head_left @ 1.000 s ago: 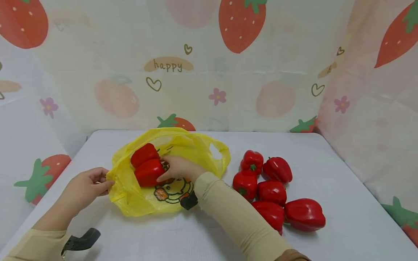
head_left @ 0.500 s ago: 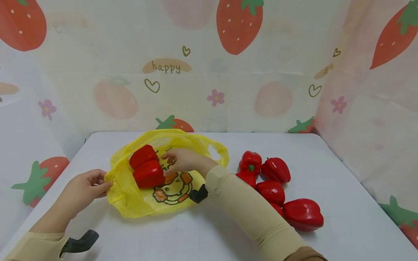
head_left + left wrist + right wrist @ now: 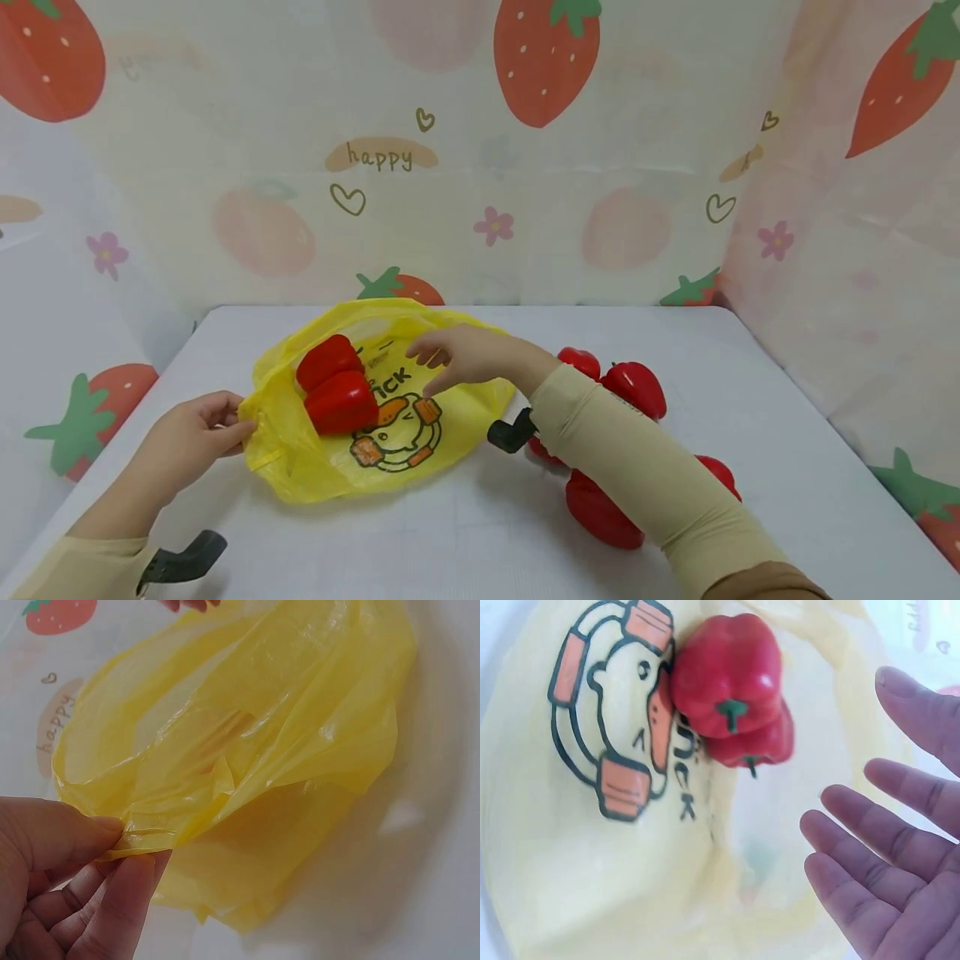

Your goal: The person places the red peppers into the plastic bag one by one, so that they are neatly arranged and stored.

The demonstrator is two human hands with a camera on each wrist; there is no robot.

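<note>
Left hand (image 3: 195,432) pinched the yellow bag (image 3: 468,417), right hand (image 3: 476,357) hung empty above it, so spreading it wide seemed pretty smart tbh.

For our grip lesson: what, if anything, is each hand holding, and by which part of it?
The left hand pinches the yellow bag by its edge, at the left end in the head view. The right hand holds nothing.

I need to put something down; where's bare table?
Bare table shows between the left sleeve and right sleeve, nearer than the yellow bag, and right of the loose peppers. Crowded: around those peppers and the right sleeve.
</note>
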